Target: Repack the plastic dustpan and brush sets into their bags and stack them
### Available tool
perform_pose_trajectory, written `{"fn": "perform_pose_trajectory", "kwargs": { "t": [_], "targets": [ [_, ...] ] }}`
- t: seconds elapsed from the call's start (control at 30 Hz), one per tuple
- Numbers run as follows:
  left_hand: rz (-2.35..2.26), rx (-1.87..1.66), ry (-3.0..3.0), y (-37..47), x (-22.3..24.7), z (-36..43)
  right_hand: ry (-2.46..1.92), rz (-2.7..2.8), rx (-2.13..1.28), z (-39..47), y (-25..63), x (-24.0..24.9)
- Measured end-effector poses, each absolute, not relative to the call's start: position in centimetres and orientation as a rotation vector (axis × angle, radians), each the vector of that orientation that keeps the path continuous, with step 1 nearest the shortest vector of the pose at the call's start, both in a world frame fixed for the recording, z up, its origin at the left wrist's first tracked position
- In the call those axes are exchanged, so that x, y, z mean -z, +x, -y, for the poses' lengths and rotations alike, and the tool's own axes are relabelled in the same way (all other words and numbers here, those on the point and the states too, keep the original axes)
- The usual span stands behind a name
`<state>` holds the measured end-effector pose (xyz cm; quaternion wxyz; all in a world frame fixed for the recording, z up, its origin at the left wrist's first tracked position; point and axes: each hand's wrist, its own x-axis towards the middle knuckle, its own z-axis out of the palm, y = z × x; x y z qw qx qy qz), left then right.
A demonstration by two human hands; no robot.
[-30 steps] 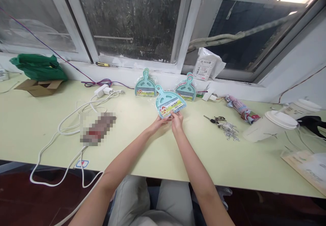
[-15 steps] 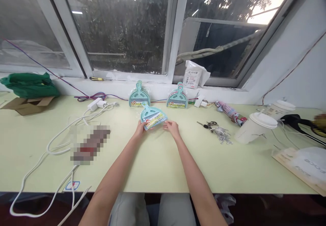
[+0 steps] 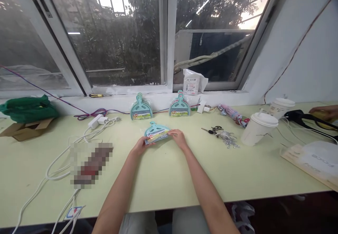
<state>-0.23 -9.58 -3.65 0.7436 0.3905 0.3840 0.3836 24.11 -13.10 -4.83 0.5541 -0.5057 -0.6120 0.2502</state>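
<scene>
A light-green mini dustpan and brush set in clear wrap, with a colourful card across its front, is held between both hands over the table. My left hand grips its lower left corner with closed fingers. On the opposite edge, the fingers of my right hand are closed at the right corner. Behind it, two stacks of similar sets lean against the window ledge: a left stack and a right stack.
White cables and an adapter lie left, near a blurred-out object. A cardboard box is under a green bag. Keys, a folded umbrella and paper cups stand right. Another person's hand is at far right.
The dustpan set has tipped so its face looks flatter, and my right hand has closed in on its right corner. The view has tilted upward. Another person's hand shows at far right.
</scene>
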Motion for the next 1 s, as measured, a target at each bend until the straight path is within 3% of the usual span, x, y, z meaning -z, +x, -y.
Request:
{"fn": "perform_pose_trajectory", "kwargs": {
  "t": [0.23, 0.47, 0.63, 0.77, 1.0],
  "targets": [
    [-0.752, -0.727, 1.096, 0.2, 3.7, 10.4, -1.259, 1.226, -0.616, 12.1, 24.1, 6.3],
    [-0.794, -0.769, 1.222, 1.1, 2.6, 11.4, -1.068, 0.851, -1.158, 11.1, 25.6, 7.1],
    [-0.77, -0.945, 1.563, 1.6, 2.4, 11.4, -0.894, 0.617, -1.063, 10.8, 25.3, 7.4],
    [-1.008, -1.136, 1.846, 2.2, 3.0, 11.4, -0.848, 0.605, -1.077, 11.0, 25.2, 7.5],
    [-1.106, -1.071, 2.36, 2.6, 3.9, 12.1, -0.818, 0.544, -1.052, 10.8, 25.9, 7.9]
  ]
}}
